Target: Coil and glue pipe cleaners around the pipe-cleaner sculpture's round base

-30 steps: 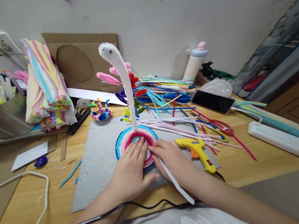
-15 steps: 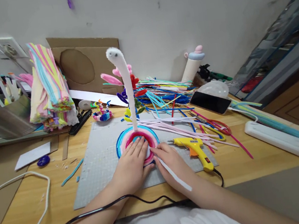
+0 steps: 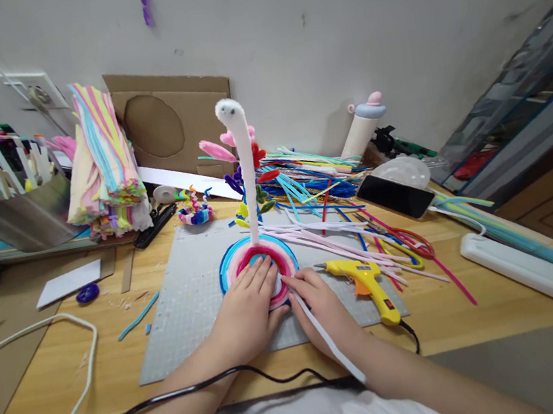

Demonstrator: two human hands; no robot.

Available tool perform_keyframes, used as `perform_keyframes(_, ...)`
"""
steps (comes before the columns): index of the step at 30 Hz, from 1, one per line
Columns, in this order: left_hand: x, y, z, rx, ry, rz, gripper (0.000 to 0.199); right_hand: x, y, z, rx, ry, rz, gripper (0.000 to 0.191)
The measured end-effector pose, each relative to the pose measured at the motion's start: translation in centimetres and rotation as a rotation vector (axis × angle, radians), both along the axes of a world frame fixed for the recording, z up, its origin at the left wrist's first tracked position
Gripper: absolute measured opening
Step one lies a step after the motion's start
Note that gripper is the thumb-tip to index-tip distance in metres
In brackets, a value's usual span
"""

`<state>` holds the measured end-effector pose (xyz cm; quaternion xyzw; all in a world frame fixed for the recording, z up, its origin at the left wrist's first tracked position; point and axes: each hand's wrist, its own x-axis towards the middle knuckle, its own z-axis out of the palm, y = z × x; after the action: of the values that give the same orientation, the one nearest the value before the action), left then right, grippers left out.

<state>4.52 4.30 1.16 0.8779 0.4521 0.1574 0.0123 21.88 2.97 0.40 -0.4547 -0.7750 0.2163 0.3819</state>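
Note:
A round disc of coiled blue, white, pink and red pipe cleaners lies on the grey cutting mat. My left hand rests flat on it, fingers stretched over the middle. My right hand is at the disc's right edge, thumb and forefinger pinching a white strip that trails back over the wrist. From the disc's far side rises a tall white fuzzy stem with a bent top and two dark dots. Red, pink, purple, yellow and green fuzzy pieces show behind the stem.
A yellow glue gun lies right of my right hand. Loose pipe cleaners spread behind. A phone and power strip are at the right, a metal holder at the left. A black cable crosses my left forearm.
The whole view has shifted a little, so things appear slightly farther right. Both hands keep their places on the disc, and the white strip's free end hangs a bit lower.

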Motion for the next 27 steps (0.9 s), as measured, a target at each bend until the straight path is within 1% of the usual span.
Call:
perform_keyframes(3,-0.2,0.1,0.3,-0.037,-0.008,-0.007,0.066,0.1,-0.1,0.0,-0.067,0.013,0.02,0.033)
perform_keyframes(5,-0.5,0.0,0.5,-0.056,-0.029,-0.034,0.07,0.2,-0.2,0.1,-0.098,0.019,0.032,0.034)
perform_keyframes(7,-1.0,-0.1,0.7,-0.08,-0.098,-0.081,0.075,0.3,-0.2,0.2,-0.097,0.041,0.042,0.034)
perform_keyframes(8,-1.3,-0.1,0.9,-0.09,-0.158,-0.091,0.074,0.3,-0.2,0.2,-0.096,0.054,0.05,0.034)
perform_keyframes(9,-1.6,-0.2,1.0,-0.097,-0.223,-0.087,0.069,0.3,-0.2,0.2,-0.095,0.067,0.057,0.035)
perform_keyframes(11,-2.0,-0.3,1.3,-0.096,-0.307,-0.05,0.049,0.3,0.0,0.2,-0.096,0.086,0.072,0.035)
perform_keyframes(13,-2.3,-0.3,1.6,-0.074,-0.291,-0.025,0.029,0.4,0.1,0.2,-0.105,0.095,0.081,0.034)
perform_keyframes(14,-2.3,-0.3,1.8,-0.06,-0.258,-0.028,0.024,0.4,0.1,0.2,-0.107,0.099,0.081,0.034)
perform_keyframes(17,-2.1,-0.3,2.1,-0.031,-0.196,-0.054,0.016,0.4,0.2,0.3,-0.12,0.104,0.079,0.032)
perform_keyframes(19,-2.0,-0.3,2.3,-0.057,-0.22,-0.037,0.011,0.4,0.1,0.4,-0.124,0.105,0.077,0.032)
perform_keyframes(21,-1.9,-0.5,2.4,-0.11,-0.286,0.005,0.018,0.4,0.1,0.4,-0.127,0.104,0.069,0.032)
perform_keyframes(23,-2.0,-0.7,2.5,-0.137,-0.343,0.026,0.016,0.4,0.1,0.4,-0.13,0.1,0.062,0.033)
perform_keyframes(25,-2.2,-0.7,2.6,-0.129,-0.359,0.006,0.012,0.4,0.0,0.5,-0.14,0.094,0.061,0.033)
perform_keyframes(27,-2.5,-0.6,2.6,-0.08,-0.394,0.019,0.018,0.4,0.0,0.6,-0.145,0.09,0.058,0.034)
